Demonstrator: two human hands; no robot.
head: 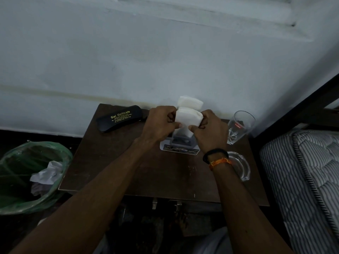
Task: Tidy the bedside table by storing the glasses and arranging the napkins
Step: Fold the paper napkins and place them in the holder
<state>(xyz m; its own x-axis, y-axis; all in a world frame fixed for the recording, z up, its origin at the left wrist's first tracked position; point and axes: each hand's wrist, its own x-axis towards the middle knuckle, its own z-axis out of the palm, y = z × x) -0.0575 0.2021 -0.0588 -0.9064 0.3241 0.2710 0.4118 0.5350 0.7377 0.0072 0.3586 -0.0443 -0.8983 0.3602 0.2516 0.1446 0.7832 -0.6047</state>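
Observation:
On the dark wooden bedside table [113, 169], a stack of white napkins [188, 119] stands in a grey napkin holder [180, 142] on a white base. My left hand [160, 123] pinches the left side of the front napkins. At their right side my right hand [209, 130] pinches them too. More napkins [190, 102] stand behind, against the wall. A closed black glasses case [119, 121] with gold lettering lies at the table's back left; no glasses are in view.
A drinking glass [238, 126] stands at the table's back right, and a clear glass ashtray [240, 166] lies by my right wrist. A bin lined with a green bag [33, 173] holding crumpled paper stands left of the table. A striped mattress [300, 180] lies to the right.

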